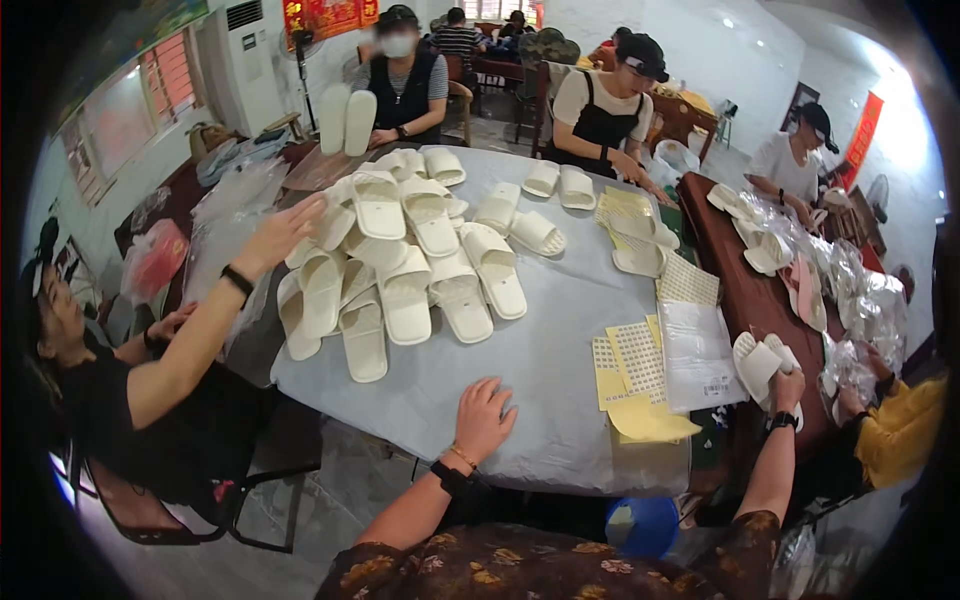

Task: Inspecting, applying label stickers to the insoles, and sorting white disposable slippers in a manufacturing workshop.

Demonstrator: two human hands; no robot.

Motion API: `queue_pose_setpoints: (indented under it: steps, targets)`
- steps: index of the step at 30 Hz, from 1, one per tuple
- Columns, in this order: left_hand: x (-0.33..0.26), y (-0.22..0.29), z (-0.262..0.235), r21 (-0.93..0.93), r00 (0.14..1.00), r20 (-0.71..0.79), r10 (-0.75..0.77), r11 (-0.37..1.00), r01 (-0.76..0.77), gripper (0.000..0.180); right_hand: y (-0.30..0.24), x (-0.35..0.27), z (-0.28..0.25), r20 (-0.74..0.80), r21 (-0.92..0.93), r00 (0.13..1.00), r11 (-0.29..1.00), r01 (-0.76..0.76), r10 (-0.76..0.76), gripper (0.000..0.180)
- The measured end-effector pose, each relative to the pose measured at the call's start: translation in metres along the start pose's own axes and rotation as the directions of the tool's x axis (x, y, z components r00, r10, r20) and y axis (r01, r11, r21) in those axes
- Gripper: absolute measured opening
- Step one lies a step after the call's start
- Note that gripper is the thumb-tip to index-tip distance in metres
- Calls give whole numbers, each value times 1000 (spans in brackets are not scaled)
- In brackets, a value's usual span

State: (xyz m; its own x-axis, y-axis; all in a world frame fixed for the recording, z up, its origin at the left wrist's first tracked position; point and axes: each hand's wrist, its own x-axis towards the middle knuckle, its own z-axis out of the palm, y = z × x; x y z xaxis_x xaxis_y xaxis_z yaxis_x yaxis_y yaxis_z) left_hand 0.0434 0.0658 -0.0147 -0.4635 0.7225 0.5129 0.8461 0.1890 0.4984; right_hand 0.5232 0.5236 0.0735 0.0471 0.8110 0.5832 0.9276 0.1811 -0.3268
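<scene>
One left hand (484, 420) spread on grey table (570, 345), right hand (788, 390) around slippers (753, 362), white-walled room (735, 45)

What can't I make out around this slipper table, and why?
All in the head view:
Bottom of the slipper pile: covered by upper slippers.
Print on the yellow label sheets: too small.
Exact finger placement of the right hand on its slippers: too small.
Yellow-sleeved co-worker: cut off by the dark right rim.
</scene>
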Motion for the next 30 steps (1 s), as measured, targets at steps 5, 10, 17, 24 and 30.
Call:
queue_pose_setpoints:
  steps: [5,10,17,24,30]
  targets:
    - [-4,-8,2,-141,999,21,-38,989,41,34,-62,-12,-38,69,390,996,918,-74,51,37]
    - [4,10,-4,-272,995,65,-80,958,95,38,-214,-86,-86,210,602,976,794,-82,-58,23]
    - [12,22,-10,-663,913,246,-326,630,404,50,-338,-224,-44,427,665,831,747,-20,-357,25]
    - [7,-11,-15,-610,862,198,-467,629,482,71,-332,-263,-34,491,662,757,749,-4,-431,26]
    - [13,3,-12,-141,978,125,-167,973,184,73,-301,-263,-27,455,472,754,846,247,-474,48]
